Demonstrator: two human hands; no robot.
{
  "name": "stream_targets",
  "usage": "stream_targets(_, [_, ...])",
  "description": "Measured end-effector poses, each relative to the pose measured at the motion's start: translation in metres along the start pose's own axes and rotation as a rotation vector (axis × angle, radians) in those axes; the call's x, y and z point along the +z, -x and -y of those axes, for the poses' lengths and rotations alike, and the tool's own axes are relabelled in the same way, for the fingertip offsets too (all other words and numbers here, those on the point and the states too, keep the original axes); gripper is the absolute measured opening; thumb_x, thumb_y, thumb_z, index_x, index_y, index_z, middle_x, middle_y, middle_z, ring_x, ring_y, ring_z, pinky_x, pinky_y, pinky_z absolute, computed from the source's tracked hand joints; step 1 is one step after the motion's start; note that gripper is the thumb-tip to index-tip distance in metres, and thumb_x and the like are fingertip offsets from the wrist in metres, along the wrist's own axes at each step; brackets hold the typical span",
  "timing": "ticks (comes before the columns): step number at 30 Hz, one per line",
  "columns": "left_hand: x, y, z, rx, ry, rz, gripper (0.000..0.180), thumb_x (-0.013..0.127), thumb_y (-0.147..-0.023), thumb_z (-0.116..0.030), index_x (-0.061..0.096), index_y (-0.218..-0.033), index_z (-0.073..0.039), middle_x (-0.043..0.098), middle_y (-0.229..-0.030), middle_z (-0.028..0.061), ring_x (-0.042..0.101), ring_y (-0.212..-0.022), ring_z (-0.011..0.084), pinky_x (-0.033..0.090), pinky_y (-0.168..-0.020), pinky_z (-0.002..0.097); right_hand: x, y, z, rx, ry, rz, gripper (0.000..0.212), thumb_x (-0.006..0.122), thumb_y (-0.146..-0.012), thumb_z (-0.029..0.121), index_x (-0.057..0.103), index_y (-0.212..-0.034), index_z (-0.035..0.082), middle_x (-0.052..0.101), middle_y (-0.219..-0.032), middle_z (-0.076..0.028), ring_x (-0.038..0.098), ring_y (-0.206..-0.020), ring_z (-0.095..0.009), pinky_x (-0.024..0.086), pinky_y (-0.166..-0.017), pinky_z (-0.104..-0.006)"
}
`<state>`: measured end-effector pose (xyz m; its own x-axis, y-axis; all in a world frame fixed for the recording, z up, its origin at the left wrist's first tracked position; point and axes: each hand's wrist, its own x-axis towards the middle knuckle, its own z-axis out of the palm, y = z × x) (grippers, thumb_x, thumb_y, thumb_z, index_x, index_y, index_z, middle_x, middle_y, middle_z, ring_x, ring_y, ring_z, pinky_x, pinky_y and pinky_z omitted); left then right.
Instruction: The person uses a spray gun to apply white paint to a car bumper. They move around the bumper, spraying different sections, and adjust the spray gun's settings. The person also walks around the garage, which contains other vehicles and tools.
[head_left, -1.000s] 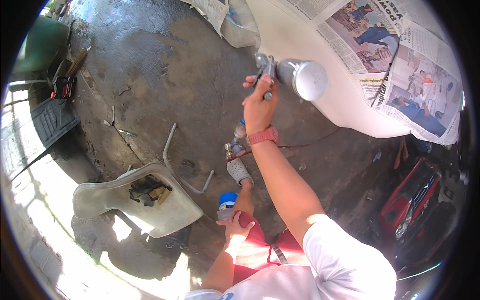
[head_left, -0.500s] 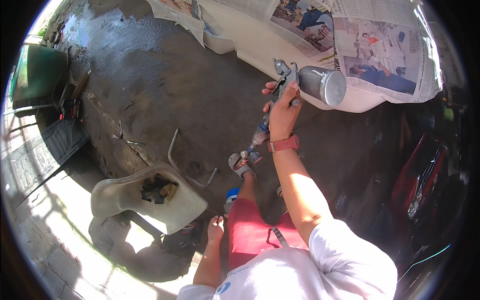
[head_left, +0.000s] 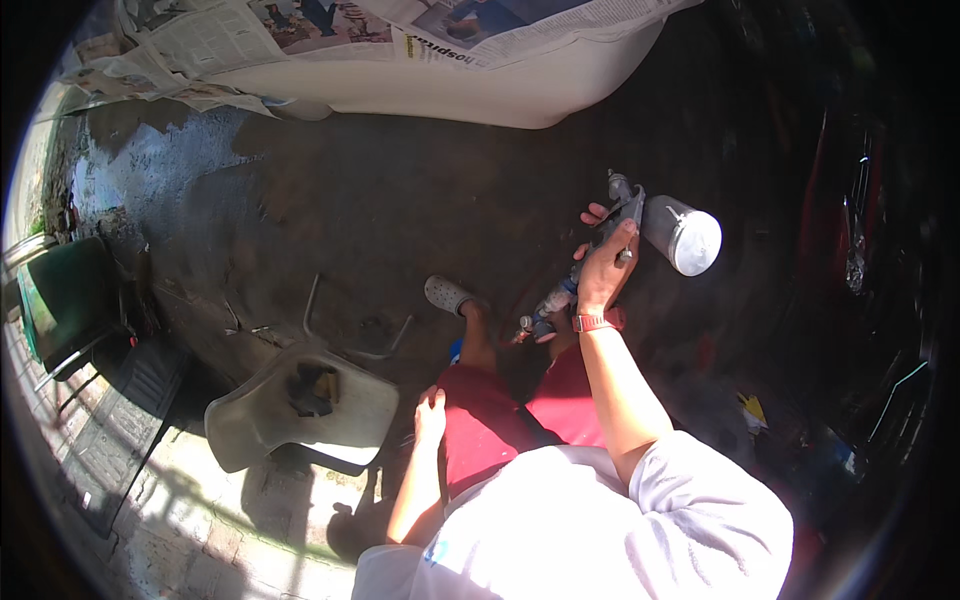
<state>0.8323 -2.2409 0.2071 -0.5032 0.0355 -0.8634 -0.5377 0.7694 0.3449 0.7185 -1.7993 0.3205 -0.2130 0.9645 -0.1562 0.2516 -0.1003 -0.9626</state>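
My right hand (head_left: 606, 268) is wrapped round the handle of a metal spray gun (head_left: 628, 205), out in front of me and to the right. A grey cylindrical paint cup (head_left: 690, 238) sticks out from the gun's right side. Below the grip hang an inlet fitting and a small round gauge or knob (head_left: 543, 330). Beside my left thigh, my left hand (head_left: 430, 418) is closed with its fingers curled; what it holds, if anything, is too small to make out. Ahead of the gun, and apart from it, lies a smooth white panel (head_left: 470, 98) partly covered with newspaper (head_left: 205, 42).
A pale plastic chair (head_left: 362, 408) stands at my left with a dark crumpled item (head_left: 314, 386) on its seat. Farther left is a green chair (head_left: 65, 300). On the dark right side are a red shiny part (head_left: 818, 215) and a small yellow item (head_left: 752, 408).
My view has shifted, so the white panel sits farther off at the top. The spray gun, still in my right hand, is now away from the panel's edge. My left hand stays closed near my thigh.
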Motion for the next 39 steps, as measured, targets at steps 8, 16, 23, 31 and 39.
stream_targets(8, [0.059,0.024,-0.037,-0.116,-0.090,0.007,0.054,0.065,-0.108,-0.045,0.064,-0.148,-0.009,0.073,-0.139,0.0187,0.068,-0.133,0.0319,0.051,-0.114,0.0425,0.055,-0.002,-0.102,0.220,-0.098,0.554,0.051,0.047,-0.116,0.050,0.071,-0.115,0.004,0.077,-0.093,-0.003,0.061,-0.059,-0.011,0.046,-0.050,-0.0284])
stream_targets(16, [0.123,0.046,-0.073,-0.068,-0.315,0.100,0.051,0.066,-0.107,-0.041,0.067,-0.145,-0.006,0.075,-0.135,0.0192,0.071,-0.128,0.0322,0.054,-0.108,0.0419,-0.016,-0.119,-0.179,0.280,0.016,0.364,0.058,0.048,-0.114,0.057,0.073,-0.104,0.005,0.075,-0.085,-0.003,0.058,-0.054,-0.012,0.046,-0.052,-0.0295])
stream_targets(23, [0.160,0.052,-0.089,-0.062,-0.447,0.081,0.050,0.068,-0.105,-0.044,0.069,-0.143,-0.011,0.071,-0.141,0.0214,0.066,-0.134,0.0371,0.053,-0.111,0.0444,-0.108,-0.157,-0.152,0.231,-0.072,0.265,0.054,0.045,-0.117,0.050,0.073,-0.118,0.004,0.077,-0.097,-0.005,0.058,-0.057,-0.009,0.047,-0.054,-0.0278])
stream_targets(31, [0.218,0.056,-0.113,-0.003,-0.644,0.110,0.054,0.063,-0.107,-0.049,0.068,-0.145,-0.010,0.063,-0.152,0.0234,0.058,-0.144,0.0387,0.045,-0.121,0.0451,-0.164,-0.191,-0.038,0.239,-0.289,0.906,0.058,0.052,-0.113,0.055,0.073,-0.101,0.003,0.075,-0.084,-0.003,0.071,-0.079,-0.015,0.057,-0.082,-0.0350])
stream_targets(39, [0.330,0.070,-0.190,0.376,-0.705,0.148,0.051,0.068,-0.104,-0.042,0.070,-0.141,-0.007,0.071,-0.139,0.0212,0.065,-0.133,0.0394,0.049,-0.116,0.0476,-0.327,-0.404,-0.026,-0.090,0.310,0.617,0.071,0.047,-0.108,0.070,0.076,-0.123,0.006,0.080,-0.105,-0.007,0.070,-0.076,-0.020,0.055,-0.070,-0.0370])
